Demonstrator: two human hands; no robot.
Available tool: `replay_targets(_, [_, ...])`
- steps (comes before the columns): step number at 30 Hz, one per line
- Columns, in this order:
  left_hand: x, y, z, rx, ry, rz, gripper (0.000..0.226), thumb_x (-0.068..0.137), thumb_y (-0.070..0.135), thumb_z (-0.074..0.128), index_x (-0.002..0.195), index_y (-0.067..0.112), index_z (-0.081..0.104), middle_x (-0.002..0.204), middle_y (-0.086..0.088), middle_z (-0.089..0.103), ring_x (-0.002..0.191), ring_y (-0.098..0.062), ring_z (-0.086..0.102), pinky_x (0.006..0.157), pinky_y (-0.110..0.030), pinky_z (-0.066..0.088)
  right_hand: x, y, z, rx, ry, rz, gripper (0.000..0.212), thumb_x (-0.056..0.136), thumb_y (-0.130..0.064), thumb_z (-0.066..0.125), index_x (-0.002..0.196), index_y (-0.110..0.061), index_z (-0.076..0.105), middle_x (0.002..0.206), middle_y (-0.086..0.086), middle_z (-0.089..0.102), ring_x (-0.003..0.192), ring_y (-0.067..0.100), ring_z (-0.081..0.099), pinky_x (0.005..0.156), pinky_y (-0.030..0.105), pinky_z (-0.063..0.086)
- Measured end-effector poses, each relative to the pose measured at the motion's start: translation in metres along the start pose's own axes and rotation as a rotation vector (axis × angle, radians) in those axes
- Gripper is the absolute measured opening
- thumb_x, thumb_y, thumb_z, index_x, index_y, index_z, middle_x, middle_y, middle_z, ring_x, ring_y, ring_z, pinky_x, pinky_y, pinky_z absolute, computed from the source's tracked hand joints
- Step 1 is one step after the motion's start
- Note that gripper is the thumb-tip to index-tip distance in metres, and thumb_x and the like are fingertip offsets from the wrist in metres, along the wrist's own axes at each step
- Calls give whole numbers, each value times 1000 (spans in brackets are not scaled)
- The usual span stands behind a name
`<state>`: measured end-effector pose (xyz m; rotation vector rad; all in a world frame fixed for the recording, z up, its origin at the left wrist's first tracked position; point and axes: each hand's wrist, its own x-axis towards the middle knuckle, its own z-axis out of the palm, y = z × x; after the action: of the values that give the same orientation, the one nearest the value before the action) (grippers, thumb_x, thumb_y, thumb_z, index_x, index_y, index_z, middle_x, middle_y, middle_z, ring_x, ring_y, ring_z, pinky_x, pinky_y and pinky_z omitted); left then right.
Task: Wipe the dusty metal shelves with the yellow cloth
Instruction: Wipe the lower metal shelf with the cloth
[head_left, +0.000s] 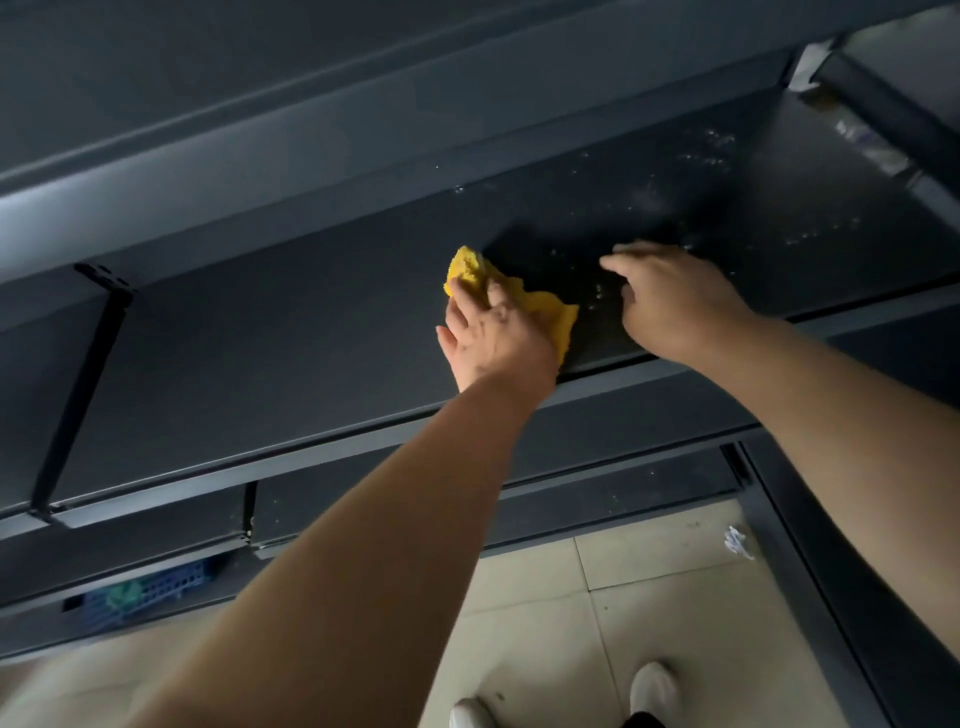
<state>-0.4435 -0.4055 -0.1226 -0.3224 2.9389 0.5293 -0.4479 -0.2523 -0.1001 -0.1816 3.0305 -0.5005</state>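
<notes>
Blue basket (150, 590): I see it low on the left, on a lower shelf. The shelf edge above it hides its top part.
In the basket: something green (124, 595). I cannot tell what it is.
Yellow cloth (550, 312): it lies bunched up on the dark metal shelf (285, 338), near the front edge, under the left hand.
Left hand (493, 332): the fingers are spread out flat and press down on the cloth. Yellow sticks out past the fingertips and on the right side of the hand.
Right hand (675, 301): it rests palm down on the same shelf, just to the right of the cloth. The fingers are loose and hold nothing. It does not touch the cloth.
Dust (711, 150): I see little white specks on the shelf, mostly behind and to the right of the right hand.
Bracket (78, 395): a thin dark bar runs across the left end of the shelf, well away from both hands.
Upper shelf (311, 140): its long front edge hangs over the back of the shelf with the cloth.
Floor (649, 623): pale tiles below.
White scrap (737, 543): a small crumpled bit on the tiles by the dark post (831, 597).
Shoes (652, 686): two white ones at the bottom.
In the way: both arms cover parts of the shelf edges below.
</notes>
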Motion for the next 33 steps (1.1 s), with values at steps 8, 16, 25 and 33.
replay_targets(8, [71, -16, -7, -32, 178, -92, 78, 87, 61, 43, 146, 14, 25, 148, -14, 24, 133, -36, 28, 114, -43, 16, 40, 9, 13, 5, 13, -70, 49, 92, -4, 47, 140, -14, 44, 145, 8, 44, 134, 27, 40, 108, 49, 35])
replay_targets(16, [125, -19, -16, -113, 212, -15, 79, 84, 66, 48, 141, 15, 34, 147, -12, 28, 133, -35, 30, 113, -42, 23, 73, 4, 23, -100, 2, -82, 37, 95, -15, 45, 131, -15, 51, 140, 5, 48, 127, 26, 46, 99, 43, 38])
replay_targets(25, [161, 5, -15, -128, 206, -5, 75, 84, 61, 52, 137, 11, 35, 142, -11, 34, 130, -33, 33, 106, -43, 31, 77, 14, 27, -92, 134, -116, 35, 98, -30, 34, 119, -23, 61, 125, -1, 62, 113, 24, 59, 94, 42, 44])
replay_targets(33, [176, 13, -15, -92, 93, 206, 85, 88, 51, 51, 153, 22, 5, 157, -2, 19, 136, -33, 32, 108, -40, 31, 78, 17, 19, -28, 68, -106, 37, 100, -31, 34, 129, -27, 55, 137, -5, 54, 125, 21, 51, 100, 36, 42])
